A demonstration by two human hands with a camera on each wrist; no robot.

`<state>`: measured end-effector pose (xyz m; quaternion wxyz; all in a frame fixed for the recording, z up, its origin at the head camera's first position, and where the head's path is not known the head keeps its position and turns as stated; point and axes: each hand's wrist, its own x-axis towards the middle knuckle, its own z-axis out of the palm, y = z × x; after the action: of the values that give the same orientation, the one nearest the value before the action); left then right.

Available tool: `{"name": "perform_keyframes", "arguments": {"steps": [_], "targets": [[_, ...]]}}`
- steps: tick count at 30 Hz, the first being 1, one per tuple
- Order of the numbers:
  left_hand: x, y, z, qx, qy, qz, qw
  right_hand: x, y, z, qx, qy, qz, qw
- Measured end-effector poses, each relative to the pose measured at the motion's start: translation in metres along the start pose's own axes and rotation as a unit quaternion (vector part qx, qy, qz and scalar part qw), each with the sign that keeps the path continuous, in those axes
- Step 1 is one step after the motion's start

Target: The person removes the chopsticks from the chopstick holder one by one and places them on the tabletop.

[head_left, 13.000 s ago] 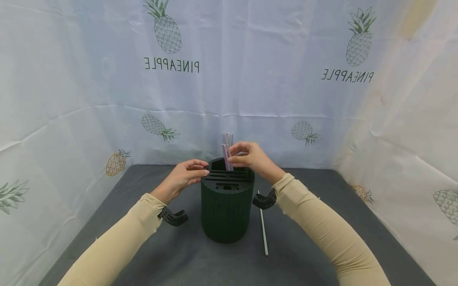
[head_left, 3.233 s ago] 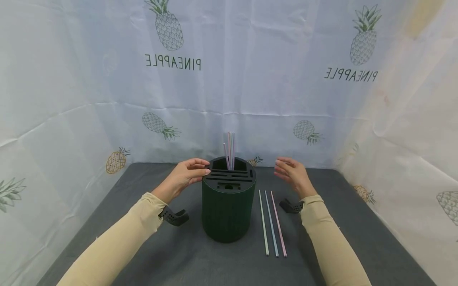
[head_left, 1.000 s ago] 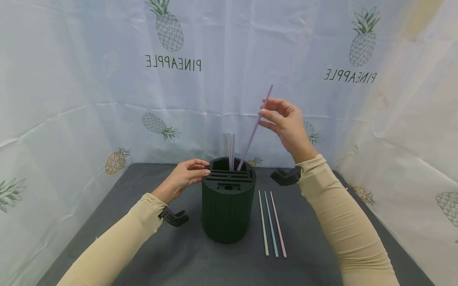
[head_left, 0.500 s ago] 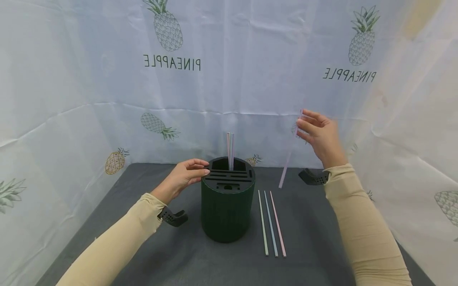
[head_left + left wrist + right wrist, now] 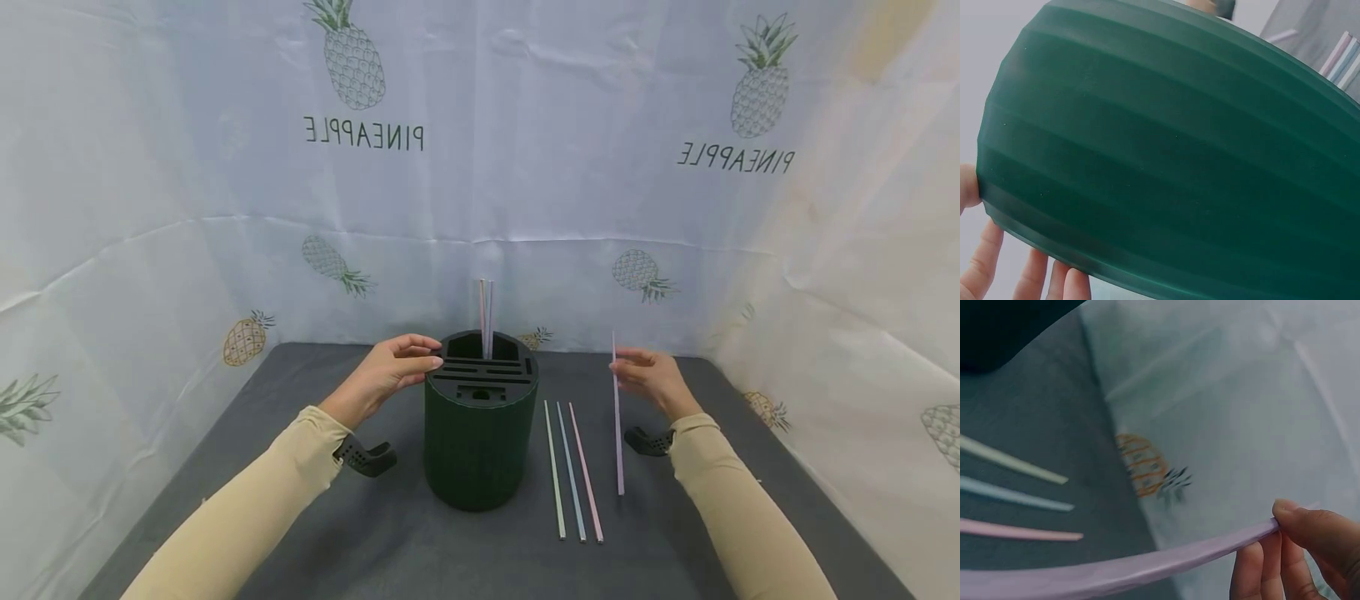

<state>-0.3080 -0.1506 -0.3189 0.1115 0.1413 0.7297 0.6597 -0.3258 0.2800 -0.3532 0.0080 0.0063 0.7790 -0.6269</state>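
A dark green, ribbed, round knife block (image 5: 480,458) stands upright, its black top cut with slots. My left hand (image 5: 384,373) rests its fingertips on the block's left rim; in the left wrist view, the fingers (image 5: 1032,275) look fairly straight against its edge. Several pastel chopsticks (image 5: 487,312) stand in the open rear compartment, their lower parts hidden. At the right, my right hand (image 5: 656,382) pinches a lilac chopstick (image 5: 618,433) between thumb and fingers near its far end. Beside it lie a pale green chopstick (image 5: 555,475), a blue one and a pink chopstick (image 5: 588,479), roughly parallel.
A dark grey cloth (image 5: 337,533) covers the table. White pineapple-print curtain (image 5: 570,167) closes off the back and both sides. The row of chopsticks lies between the block and my right forearm (image 5: 742,500).
Earlier, my right hand drew the lilac chopstick from the rear compartment. Since then it has carried it right and down to the right of the row. My left hand stays at the rim.
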Motion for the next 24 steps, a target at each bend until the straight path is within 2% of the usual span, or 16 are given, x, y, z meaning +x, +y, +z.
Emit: {"name": "perform_keyframes", "arguments": {"steps": [5,10,17,24], "targets": [[-0.003,0.000,0.003,-0.005,0.004,0.001,1.0000,-0.002,0.031,0.005,-0.022,-0.010,0.033,0.9992],[-0.006,0.001,0.007,-0.008,0.013,-0.002,0.9999,-0.006,0.052,0.014,-0.068,-0.015,0.036,0.9969],[-0.010,0.000,0.010,-0.010,0.018,-0.003,0.9998,-0.008,0.074,0.024,-0.084,-0.016,0.046,0.9953],[-0.011,-0.001,0.010,-0.008,0.019,-0.002,0.9998,-0.008,0.087,0.031,-0.086,-0.004,0.066,0.9941]]}}
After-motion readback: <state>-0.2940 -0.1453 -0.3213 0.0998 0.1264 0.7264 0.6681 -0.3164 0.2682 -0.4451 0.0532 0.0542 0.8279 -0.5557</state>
